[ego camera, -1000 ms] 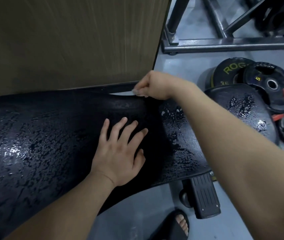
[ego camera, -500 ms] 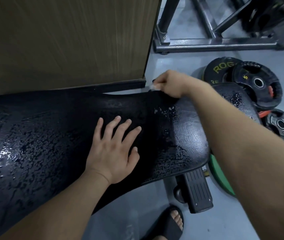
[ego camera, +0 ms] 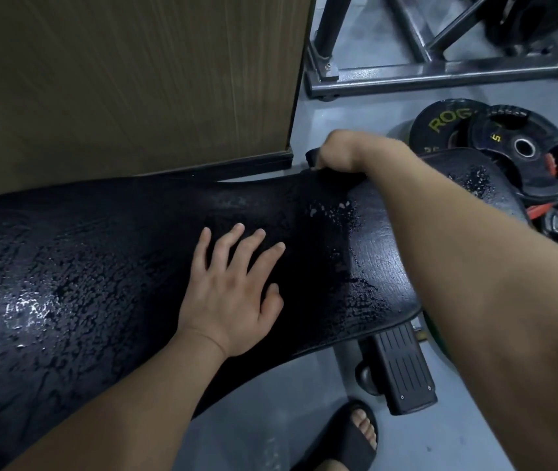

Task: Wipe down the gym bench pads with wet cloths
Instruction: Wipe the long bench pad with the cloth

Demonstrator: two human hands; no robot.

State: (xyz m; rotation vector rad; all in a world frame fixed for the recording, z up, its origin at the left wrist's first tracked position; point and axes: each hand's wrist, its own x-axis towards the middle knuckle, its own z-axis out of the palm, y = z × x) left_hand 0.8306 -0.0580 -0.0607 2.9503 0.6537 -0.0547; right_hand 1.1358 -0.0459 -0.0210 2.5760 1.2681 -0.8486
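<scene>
The long black bench pad [ego camera: 107, 266] runs across the view, its surface beaded with water. My left hand [ego camera: 230, 294] lies flat on its middle, fingers spread, holding nothing. At the pad's far edge, near its right end, my right hand [ego camera: 342, 151] is fisted on what looks like a dark cloth [ego camera: 313, 155], most of it hidden in the fist. A dull, streak-free patch [ego camera: 379, 253] lies on the pad beside my right forearm. The smaller seat pad [ego camera: 474, 178] beyond that arm is also speckled with drops.
A wooden panel [ego camera: 135, 79] stands right behind the bench. A steel rack base [ego camera: 440, 74] crosses the floor at the back. Black weight plates [ego camera: 522, 151] lie stacked at the right. The bench's ribbed foot [ego camera: 403, 368] and my sandalled foot [ego camera: 355, 433] are below the pad.
My right hand has slid to the right along the pad's far edge, from near the middle towards the right end. My left hand has stayed flat on the pad.
</scene>
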